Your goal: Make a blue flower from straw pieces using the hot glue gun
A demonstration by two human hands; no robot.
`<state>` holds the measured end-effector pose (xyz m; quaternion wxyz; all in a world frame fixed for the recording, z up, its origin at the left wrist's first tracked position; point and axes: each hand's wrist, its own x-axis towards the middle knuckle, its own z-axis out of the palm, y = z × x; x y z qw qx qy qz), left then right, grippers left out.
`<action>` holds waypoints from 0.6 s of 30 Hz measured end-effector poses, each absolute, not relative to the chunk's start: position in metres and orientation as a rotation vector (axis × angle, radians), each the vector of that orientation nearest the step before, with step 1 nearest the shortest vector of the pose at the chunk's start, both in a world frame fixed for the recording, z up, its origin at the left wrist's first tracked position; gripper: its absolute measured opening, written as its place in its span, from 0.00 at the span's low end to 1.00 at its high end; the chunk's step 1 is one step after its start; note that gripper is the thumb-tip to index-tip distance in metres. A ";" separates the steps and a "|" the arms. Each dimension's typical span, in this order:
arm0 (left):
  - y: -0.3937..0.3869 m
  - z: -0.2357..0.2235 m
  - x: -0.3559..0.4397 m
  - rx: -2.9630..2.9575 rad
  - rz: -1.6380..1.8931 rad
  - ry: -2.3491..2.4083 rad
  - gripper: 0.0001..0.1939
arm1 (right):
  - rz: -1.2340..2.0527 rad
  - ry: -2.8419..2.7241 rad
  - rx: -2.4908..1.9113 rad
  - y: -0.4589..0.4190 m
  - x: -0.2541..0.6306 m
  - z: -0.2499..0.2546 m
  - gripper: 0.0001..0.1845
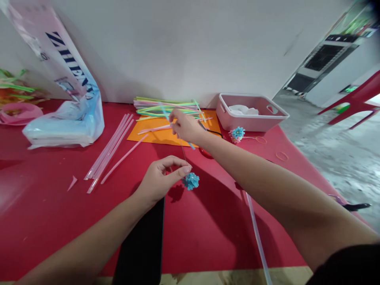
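Note:
My left hand [162, 176] is closed in a pinch over the red table [44, 198], holding a small blue straw flower [191, 181] that hangs just below its fingertips. A thin string [181, 148] runs up from the flower to my right hand [184, 126], which is raised and closed around it together with a light blue straw [165, 112]. Behind my right hand lies an orange paper sheet [154, 135] with loose straws on it, and a stack of coloured straws [164, 106] rests against the wall.
Several pink straws [110, 148] lie left of centre. A plastic bag [69, 118] sits far left. A pink basket [252, 113] stands at the back right, a finished blue flower [237, 133] and rubber bands [281, 156] beside it. A black phone [142, 245] and a clear straw [257, 233] lie near me.

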<state>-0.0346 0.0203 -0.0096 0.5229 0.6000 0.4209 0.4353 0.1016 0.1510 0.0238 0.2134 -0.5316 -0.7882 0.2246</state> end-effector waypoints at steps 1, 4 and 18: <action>0.020 -0.010 -0.034 1.415 1.031 1.019 0.10 | 0.638 -2.134 -1.441 0.143 0.111 0.032 0.17; 0.020 -0.008 -0.032 1.378 1.039 1.030 0.12 | 0.919 -1.672 -1.172 0.111 0.143 0.053 0.13; 0.023 0.033 -0.019 1.871 1.018 1.221 0.08 | 0.233 -1.920 -1.243 -0.013 0.222 0.058 0.12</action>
